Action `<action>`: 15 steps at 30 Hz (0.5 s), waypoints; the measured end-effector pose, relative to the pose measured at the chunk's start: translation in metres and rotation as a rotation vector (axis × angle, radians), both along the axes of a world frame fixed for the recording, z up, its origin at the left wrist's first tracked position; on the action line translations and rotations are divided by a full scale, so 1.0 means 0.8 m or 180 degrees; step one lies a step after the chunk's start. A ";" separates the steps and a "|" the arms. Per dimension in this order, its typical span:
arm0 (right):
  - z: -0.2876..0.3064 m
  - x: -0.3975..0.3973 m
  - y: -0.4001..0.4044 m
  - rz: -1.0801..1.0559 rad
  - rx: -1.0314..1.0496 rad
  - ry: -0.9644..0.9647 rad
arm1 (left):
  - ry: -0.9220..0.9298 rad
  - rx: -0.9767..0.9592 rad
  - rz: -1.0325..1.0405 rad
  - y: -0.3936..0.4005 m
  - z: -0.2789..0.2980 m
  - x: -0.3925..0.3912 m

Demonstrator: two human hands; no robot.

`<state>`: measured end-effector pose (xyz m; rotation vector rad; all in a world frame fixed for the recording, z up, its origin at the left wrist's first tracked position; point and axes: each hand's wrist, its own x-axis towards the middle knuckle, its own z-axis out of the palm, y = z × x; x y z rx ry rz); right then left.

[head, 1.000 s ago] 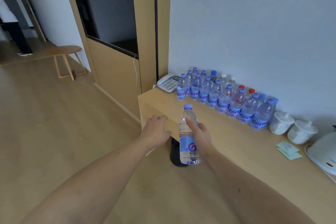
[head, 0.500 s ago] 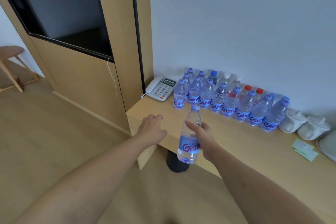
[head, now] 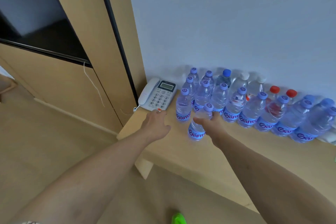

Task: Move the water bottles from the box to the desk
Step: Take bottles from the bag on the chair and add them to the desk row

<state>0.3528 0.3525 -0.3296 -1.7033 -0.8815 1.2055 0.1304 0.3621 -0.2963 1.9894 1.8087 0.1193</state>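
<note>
Purple lettering that begins "Gan" runs across the blue label of the water bottle (head: 199, 125) in the right hand (head: 211, 125), and the same partly readable word shows on the labels of the row of bottles (head: 254, 114) lined up against the wall (head: 236, 23). The right hand's fingers curl round the upper body of the held bottle, just under its pale purple cap, with the label and the base showing below the grasp; the bottle is upright, slightly tilted, low over the front part of the desk (head: 209, 160), just in front of the leftmost bottle of the row, and whether its base touches the wood cannot be told. The left hand (head: 156, 125) holds nothing, its fingers loosely spread over the desk's left end, the fingertips reaching the near edge of a telephone (head: 158, 94). The bottles are clear ribbed plastic filled with water; most have pale purple caps, one at the back has a darker blue cap, two have white caps and two have red ones. The telephone is pale grey plastic with a dark display and a keypad of round buttons, its digits too small to read surely. The desk is smooth light wood, matching the cabinet (head: 63, 87) to the left.
</note>
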 end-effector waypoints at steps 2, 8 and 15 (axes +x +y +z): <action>-0.004 0.003 0.023 -0.0071 -0.0080 -0.0041 | 0.0010 -0.0027 -0.0044 0.025 -0.006 0.000; -0.008 -0.003 0.065 -0.0334 -0.0088 -0.0315 | 0.0004 -0.0108 -0.0198 0.078 -0.026 -0.005; -0.007 -0.017 0.086 -0.0625 -0.0120 -0.0577 | -0.0038 -0.0140 -0.0468 0.116 -0.033 -0.014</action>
